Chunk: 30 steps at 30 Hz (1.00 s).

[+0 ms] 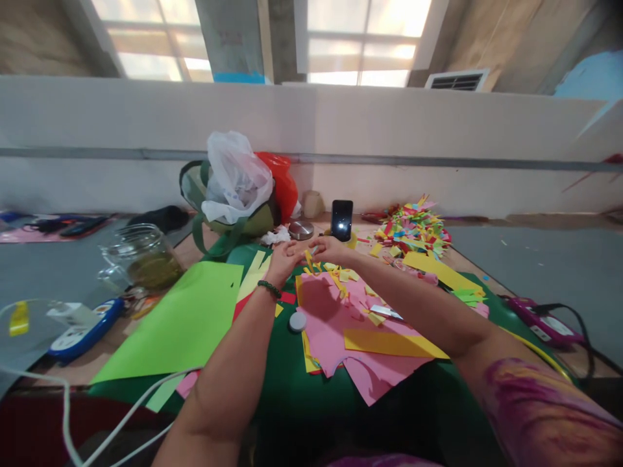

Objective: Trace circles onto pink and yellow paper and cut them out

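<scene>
My left hand [283, 261] and my right hand [331, 248] meet over the far middle of the table, fingers pinched together on a small strip of yellow paper [308, 260] held between them. A dark bead bracelet sits on my left wrist. Below the hands lie pink paper sheets [341, 324] with yellow scraps on them, a yellow sheet [389, 342], and a small white round cap [297, 322]. All of it rests on a dark green sheet [287, 383].
A bright green sheet [180, 324] lies at left beside a glass jar [141, 259] and a blue power strip [82, 332]. Plastic bags [238, 178], a phone [341, 220] and a heap of coloured paper scraps [413, 227] stand behind. A pink-cased device [548, 324] is at right.
</scene>
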Tool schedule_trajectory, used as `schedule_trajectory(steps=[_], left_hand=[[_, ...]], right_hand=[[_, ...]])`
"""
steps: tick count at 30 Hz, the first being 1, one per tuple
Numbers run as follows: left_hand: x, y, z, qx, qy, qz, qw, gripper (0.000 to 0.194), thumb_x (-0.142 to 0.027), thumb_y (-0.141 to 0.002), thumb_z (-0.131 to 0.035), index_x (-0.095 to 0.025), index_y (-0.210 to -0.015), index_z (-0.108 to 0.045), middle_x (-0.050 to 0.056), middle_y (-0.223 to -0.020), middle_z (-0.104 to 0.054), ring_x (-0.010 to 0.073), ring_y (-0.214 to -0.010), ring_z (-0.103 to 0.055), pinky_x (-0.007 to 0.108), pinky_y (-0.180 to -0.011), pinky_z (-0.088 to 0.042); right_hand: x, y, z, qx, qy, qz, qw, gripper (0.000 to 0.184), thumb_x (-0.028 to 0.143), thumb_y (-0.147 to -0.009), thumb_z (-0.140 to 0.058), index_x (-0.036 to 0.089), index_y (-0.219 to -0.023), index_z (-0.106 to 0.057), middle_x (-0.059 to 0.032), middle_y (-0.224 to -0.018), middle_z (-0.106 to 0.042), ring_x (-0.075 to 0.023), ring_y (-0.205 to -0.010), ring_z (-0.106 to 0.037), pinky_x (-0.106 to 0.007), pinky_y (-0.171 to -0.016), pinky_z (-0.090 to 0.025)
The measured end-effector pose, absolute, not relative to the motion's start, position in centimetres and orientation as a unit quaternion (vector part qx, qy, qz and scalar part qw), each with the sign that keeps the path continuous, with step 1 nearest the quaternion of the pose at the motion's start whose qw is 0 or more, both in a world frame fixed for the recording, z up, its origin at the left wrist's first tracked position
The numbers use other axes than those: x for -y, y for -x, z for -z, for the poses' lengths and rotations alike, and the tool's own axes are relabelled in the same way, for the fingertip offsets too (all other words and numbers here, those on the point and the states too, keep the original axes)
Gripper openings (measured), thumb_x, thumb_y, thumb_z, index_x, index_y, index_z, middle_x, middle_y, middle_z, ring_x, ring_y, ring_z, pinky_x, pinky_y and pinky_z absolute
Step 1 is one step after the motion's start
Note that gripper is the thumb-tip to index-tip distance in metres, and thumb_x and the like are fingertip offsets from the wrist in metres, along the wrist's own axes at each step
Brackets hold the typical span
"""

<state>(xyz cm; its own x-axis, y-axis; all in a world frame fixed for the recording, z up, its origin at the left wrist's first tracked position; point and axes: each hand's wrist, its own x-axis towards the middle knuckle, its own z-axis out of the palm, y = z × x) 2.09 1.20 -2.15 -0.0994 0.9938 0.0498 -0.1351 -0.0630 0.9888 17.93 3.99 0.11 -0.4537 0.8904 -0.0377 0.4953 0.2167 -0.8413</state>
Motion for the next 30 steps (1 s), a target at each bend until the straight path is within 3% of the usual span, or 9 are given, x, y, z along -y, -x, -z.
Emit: schedule_trajectory(steps=[6, 10, 17, 22, 27, 30], left_hand=[[-1.8, 0.8, 0.6, -0.462, -0.366, -0.647, 0.483, 0.039, -0.024, -0.071, -0.069, -0.019, -0.106, -0.053, -0.002, -0.077, -0.068, 0.0074, -0.055, -0.062, 0.017, -0.052, -0.043], [-2.0, 1.5, 0.4, -0.467, -0.333, -0.673, 0.467, 0.029, -0.027, -0.07, -0.067, -0.021, -0.095, -0.051, -0.004, -0.073, -0.064, 0.0065, -0.053, -0.059, 0.017, -0.05, -0.038], [-2.1, 0.5, 0.9, -0.477, -0.352, -0.673, 0.442, 0.03, -0.025, -0.064, -0.072, -0.019, -0.087, -0.053, -0.005, -0.065, -0.061, 0.0077, -0.051, -0.056, 0.019, -0.053, -0.039], [-2.1, 0.4, 1.2, -0.49, -0.389, -0.66, 0.417, 0.031, -0.04, -0.071, -0.072, -0.018, -0.065, -0.052, -0.003, -0.057, -0.058, 0.0092, -0.05, -0.054, 0.02, -0.051, -0.037], [-2.1, 0.3, 1.1, -0.487, -0.416, -0.666, 0.382, 0.036, -0.043, -0.075, -0.069, -0.018, -0.057, -0.052, -0.002, -0.055, -0.058, 0.0097, -0.053, -0.054, 0.021, -0.055, -0.041], [-2.1, 0.1, 1.0, -0.489, -0.432, -0.666, 0.362, 0.032, -0.037, -0.073, -0.071, -0.018, -0.055, -0.052, -0.002, -0.054, -0.058, 0.0099, -0.054, -0.055, 0.021, -0.057, -0.043]], right_hand=[[-5.1, -18.3, 0.2, 0.753, 0.526, -0.369, 0.138, 0.031, 0.032, -0.094, -0.059, 0.015, -0.12, -0.058, -0.0082, -0.117, -0.061, -0.0206, -0.097, -0.063, -0.04, -0.081, -0.055], [-5.0, -17.8, 0.6, 0.775, 0.535, -0.323, 0.089, 0.032, 0.033, -0.093, -0.059, 0.016, -0.12, -0.058, -0.008, -0.12, -0.06, -0.0226, -0.101, -0.062, -0.042, -0.084, -0.055], [-4.2, -17.6, -0.6, 0.801, 0.566, -0.183, 0.064, 0.029, 0.033, -0.094, -0.058, 0.019, -0.12, -0.059, -0.0081, -0.123, -0.059, -0.0223, -0.104, -0.061, -0.041, -0.086, -0.053], [-2.6, -17.5, -0.9, 0.814, 0.559, -0.147, 0.061, 0.028, 0.034, -0.095, -0.057, 0.018, -0.118, -0.059, -0.0076, -0.12, -0.061, -0.021, -0.1, -0.062, -0.041, -0.084, -0.054], [-0.6, -17.4, -2.4, 0.816, 0.547, -0.111, 0.146, 0.017, 0.028, -0.089, -0.063, 0.014, -0.097, -0.066, -0.0064, -0.093, -0.069, -0.0175, -0.083, -0.064, -0.027, -0.071, -0.051], [1.4, -18.5, -5.2, 0.808, 0.532, -0.079, 0.242, 0.018, 0.026, -0.093, -0.054, 0.013, -0.1, -0.065, -0.0051, -0.089, -0.07, -0.0146, -0.081, -0.063, -0.023, -0.069, -0.047]])
